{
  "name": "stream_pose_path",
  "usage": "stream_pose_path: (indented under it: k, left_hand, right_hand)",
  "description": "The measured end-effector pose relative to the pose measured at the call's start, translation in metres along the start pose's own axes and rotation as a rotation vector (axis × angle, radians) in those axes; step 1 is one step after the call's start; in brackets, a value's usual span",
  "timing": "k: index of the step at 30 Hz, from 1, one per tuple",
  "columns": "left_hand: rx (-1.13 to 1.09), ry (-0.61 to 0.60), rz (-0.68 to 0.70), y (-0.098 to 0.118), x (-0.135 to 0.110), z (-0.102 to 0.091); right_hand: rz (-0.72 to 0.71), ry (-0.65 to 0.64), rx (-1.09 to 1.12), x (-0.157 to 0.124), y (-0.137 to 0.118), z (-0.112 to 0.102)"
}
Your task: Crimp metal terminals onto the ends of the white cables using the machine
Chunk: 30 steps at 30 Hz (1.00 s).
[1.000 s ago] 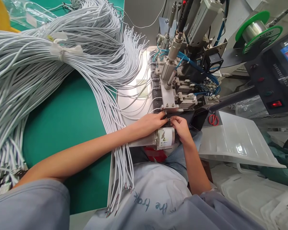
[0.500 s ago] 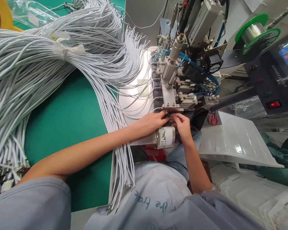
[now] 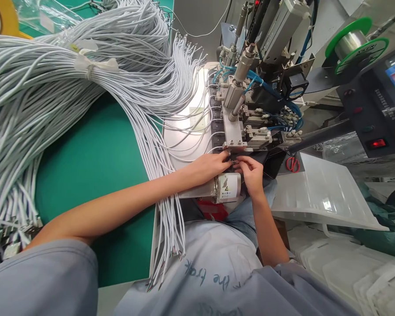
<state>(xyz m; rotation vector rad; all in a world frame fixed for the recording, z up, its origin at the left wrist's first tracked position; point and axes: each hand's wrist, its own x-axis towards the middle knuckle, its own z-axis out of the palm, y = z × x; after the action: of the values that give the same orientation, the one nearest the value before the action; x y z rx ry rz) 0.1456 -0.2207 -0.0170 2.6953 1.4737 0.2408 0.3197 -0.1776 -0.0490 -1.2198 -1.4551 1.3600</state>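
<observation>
- left hand (image 3: 210, 164) just below the metal block (image 3: 232, 131) of the machine; fingers curled, thumb and forefinger closed on a cable end (image 3: 233, 162)
- right hand (image 3: 252, 172) below and a little right of the block; fingers bent, tips pinched onto the same cable end; fingertips of both hands meet there
- cable end sits right under the block's lower edge; its white lead runs off to the left of the block
- the tip itself is tiny and half covered by fingertips; cannot tell whether it is seated in the block or only held against it
- labelled cylinder (image 3: 228, 186) below the block, between the wrists; its right side hidden by the right hand
- white cable bundle (image 3: 52, 87) well left of the block, cut off by the frame's left edge; loose strands hang over the table edge below-left of the block
- red scissors (image 3: 292, 163) right of the block, near the clear tray (image 3: 322, 193)
- cylinders and blue hoses crowd above the block; bare green mat (image 3: 95, 162) lies to its left
</observation>
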Motion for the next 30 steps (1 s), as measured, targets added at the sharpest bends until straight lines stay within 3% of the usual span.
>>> stream_pose_path:
  k: [3,10,13,17,20,22,24,26,27,28,30]
  left_hand:
    - [0.003,-0.015,-0.004,0.000,0.000,0.000]
    - [0.015,-0.035,-0.013,0.001,0.000,-0.001]
    - [0.029,-0.058,-0.029,0.003,0.000,-0.008]
    - [0.099,-0.180,-0.106,0.010,-0.002,-0.024]
    - [0.096,-0.227,-0.199,0.014,-0.004,-0.031]
    - [0.093,-0.229,-0.239,0.014,-0.005,-0.033]
    - [0.111,-0.222,-0.282,0.014,-0.005,-0.033]
    - [0.134,-0.210,-0.347,0.013,-0.004,-0.032]
    - [0.143,-0.203,-0.379,0.012,-0.003,-0.032]
    - [0.146,-0.199,-0.401,0.011,-0.003,-0.031]
    - [0.135,-0.194,-0.415,0.007,-0.002,-0.029]
  right_hand:
    - [0.083,0.005,0.025,0.004,-0.002,0.002]
    - [0.251,-0.128,0.037,0.013,0.003,0.001]
    - [0.187,-0.211,0.009,0.011,0.005,0.000]
    - [0.062,-0.247,-0.048,0.013,0.011,0.002]
    - [0.019,-0.155,-0.135,0.018,0.014,-0.001]
    - [-0.025,0.010,-0.210,0.014,0.010,-0.006]
    - [-0.103,0.204,-0.262,-0.003,0.001,-0.008]
    - [-0.195,0.309,-0.265,-0.033,-0.011,-0.003]
    - [-0.211,0.293,-0.261,-0.051,-0.016,0.002]
    - [-0.197,0.189,-0.266,-0.068,-0.020,0.010]
    - [-0.095,-0.221,-0.277,-0.099,-0.021,0.031]
